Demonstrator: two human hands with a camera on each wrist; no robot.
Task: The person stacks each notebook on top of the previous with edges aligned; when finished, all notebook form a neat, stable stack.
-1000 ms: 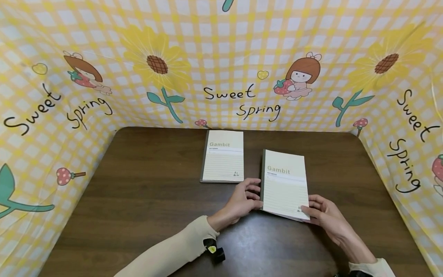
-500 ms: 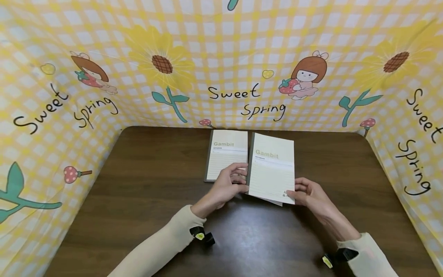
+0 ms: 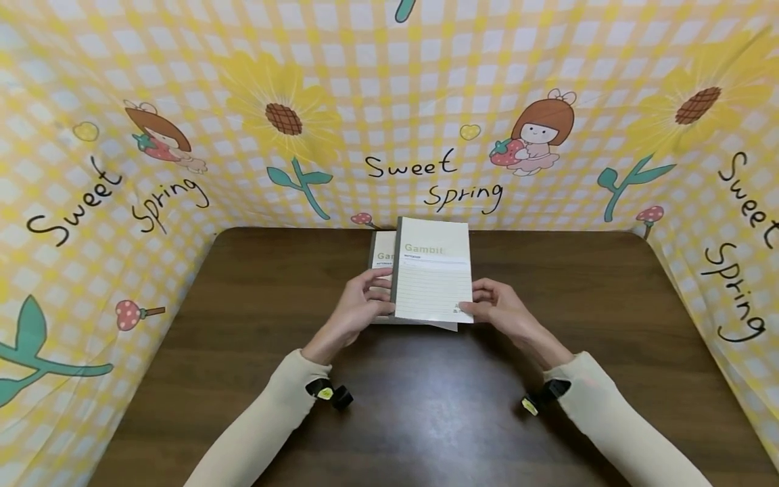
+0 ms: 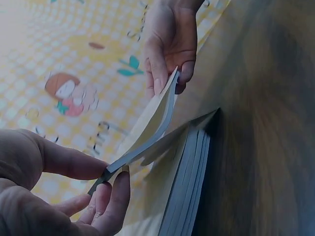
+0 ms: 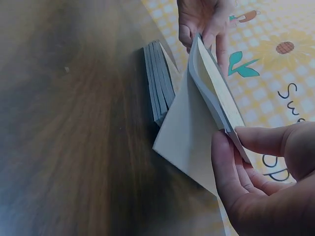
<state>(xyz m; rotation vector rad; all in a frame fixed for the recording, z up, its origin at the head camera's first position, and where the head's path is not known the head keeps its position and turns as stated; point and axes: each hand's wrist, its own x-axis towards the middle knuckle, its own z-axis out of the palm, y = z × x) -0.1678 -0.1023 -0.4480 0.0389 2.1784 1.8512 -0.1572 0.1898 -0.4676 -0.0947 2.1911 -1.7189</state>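
Note:
A cream notebook (image 3: 433,287) marked "Gambit" is held above a stack of similar notebooks (image 3: 382,243), covering most of it in the head view. My left hand (image 3: 359,303) pinches its dark spine edge between thumb and fingers. At the opposite lower corner, my right hand (image 3: 504,310) pinches the cover and pages with the thumb on top. The right wrist view shows a loose back cover (image 5: 184,140) hanging down from the held notebook. In the left wrist view, the stack's layered edges (image 4: 186,182) lie beneath it, several notebooks thick.
A dark brown wooden table (image 3: 426,419) carries the stack near its back edge. Yellow checked cloth (image 3: 377,95) with flowers and "Sweet Spring" lettering rises behind and at both sides. A black strap device (image 3: 328,392) sits on each wrist.
Both hands have carried the held notebook left and away from me, from beside the stack to above it. It has also turned straighter, and its back cover has dropped loose.

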